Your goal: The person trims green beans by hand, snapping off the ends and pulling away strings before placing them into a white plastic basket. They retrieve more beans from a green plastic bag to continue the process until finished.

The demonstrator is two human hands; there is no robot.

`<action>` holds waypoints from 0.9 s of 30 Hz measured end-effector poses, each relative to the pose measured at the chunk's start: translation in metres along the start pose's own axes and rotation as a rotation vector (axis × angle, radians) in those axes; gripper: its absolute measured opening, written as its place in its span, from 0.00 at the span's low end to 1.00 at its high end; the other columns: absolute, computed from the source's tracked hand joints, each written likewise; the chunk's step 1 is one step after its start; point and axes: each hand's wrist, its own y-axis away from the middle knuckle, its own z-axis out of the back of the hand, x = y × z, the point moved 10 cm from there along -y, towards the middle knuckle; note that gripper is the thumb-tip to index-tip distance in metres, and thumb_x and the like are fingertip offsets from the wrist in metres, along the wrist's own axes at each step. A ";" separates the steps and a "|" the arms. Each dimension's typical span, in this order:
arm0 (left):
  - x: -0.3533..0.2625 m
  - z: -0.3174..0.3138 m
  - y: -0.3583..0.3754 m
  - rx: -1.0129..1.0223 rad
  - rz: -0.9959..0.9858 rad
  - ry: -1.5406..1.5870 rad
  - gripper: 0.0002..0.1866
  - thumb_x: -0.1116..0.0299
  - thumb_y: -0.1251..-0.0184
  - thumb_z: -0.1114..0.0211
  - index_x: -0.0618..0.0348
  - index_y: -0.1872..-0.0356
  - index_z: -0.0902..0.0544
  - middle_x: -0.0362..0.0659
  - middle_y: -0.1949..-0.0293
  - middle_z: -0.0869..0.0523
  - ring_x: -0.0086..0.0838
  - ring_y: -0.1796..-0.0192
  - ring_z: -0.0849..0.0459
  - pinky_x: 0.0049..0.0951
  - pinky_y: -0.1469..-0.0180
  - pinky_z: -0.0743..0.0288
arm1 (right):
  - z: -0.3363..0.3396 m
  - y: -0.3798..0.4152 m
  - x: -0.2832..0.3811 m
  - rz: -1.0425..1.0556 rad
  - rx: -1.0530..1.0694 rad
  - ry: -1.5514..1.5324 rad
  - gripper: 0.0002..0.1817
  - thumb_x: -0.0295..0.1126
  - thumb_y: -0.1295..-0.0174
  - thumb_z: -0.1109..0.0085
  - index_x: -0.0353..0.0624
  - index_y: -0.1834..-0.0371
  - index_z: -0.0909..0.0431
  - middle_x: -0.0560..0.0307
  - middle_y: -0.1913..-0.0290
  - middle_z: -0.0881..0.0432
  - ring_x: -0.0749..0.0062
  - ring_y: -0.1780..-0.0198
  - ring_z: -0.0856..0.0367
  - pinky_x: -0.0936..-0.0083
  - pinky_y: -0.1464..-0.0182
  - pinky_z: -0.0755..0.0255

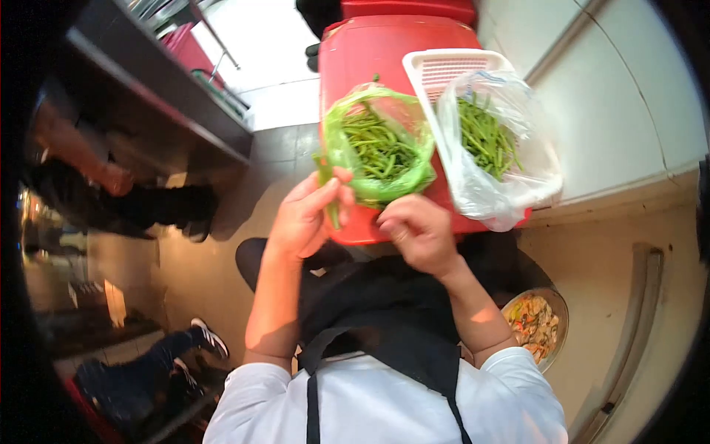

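My left hand [307, 211] pinches a few green stems [326, 185] upright between thumb and fingers, just left of a green plastic bag [340, 137]. Cut green vegetable pieces [377, 144] fill that open bag. At the bag's lower right edge, my right hand [421, 229] has its fingers curled inward; whether they hold anything is hidden. Farther right, a clear plastic bag [529, 118] with more green stems [488, 137] lies in a white basket [421, 63]. Bags and basket rest on a red surface [392, 48].
At the lower right stands a metal bowl [563, 325] of mixed food. A white wall [621, 96] borders the right side. On the left are a dark counter [163, 96] and parts of other people, including a shoe [210, 338] and a forearm [81, 148].
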 end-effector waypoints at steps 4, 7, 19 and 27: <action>-0.019 -0.012 -0.023 -0.097 -0.014 -0.545 0.13 0.65 0.19 0.43 0.60 0.43 0.23 0.40 0.63 0.14 0.19 0.69 0.19 0.21 0.69 0.26 | -0.032 0.027 -0.004 0.044 0.147 0.040 0.07 0.28 0.40 0.27 0.39 0.65 0.16 0.53 0.64 0.15 0.58 0.60 0.16 0.66 0.56 0.21; -0.020 -0.065 -0.048 -0.023 0.036 -0.737 0.16 0.64 0.23 0.41 0.64 0.43 0.23 0.42 0.61 0.13 0.20 0.67 0.18 0.24 0.65 0.23 | -0.048 0.041 -0.002 0.122 0.191 0.104 0.06 0.31 0.40 0.28 0.44 0.64 0.17 0.55 0.62 0.17 0.57 0.58 0.17 0.63 0.54 0.24; 0.023 -0.171 -0.139 0.233 -0.006 -0.661 0.32 0.59 0.20 0.39 0.67 0.25 0.35 0.51 0.36 0.21 0.35 0.40 0.18 0.33 0.36 0.23 | -0.022 0.049 0.000 0.122 0.168 0.233 0.08 0.34 0.38 0.30 0.44 0.66 0.19 0.56 0.63 0.19 0.56 0.60 0.19 0.62 0.54 0.27; -0.049 -0.010 -0.072 -0.338 -0.339 -0.475 0.26 0.62 0.23 0.36 0.65 0.32 0.31 0.47 0.42 0.18 0.26 0.49 0.18 0.26 0.52 0.22 | -0.020 0.043 -0.005 0.087 0.195 0.196 0.08 0.35 0.37 0.31 0.43 0.62 0.17 0.54 0.62 0.17 0.54 0.59 0.18 0.63 0.54 0.26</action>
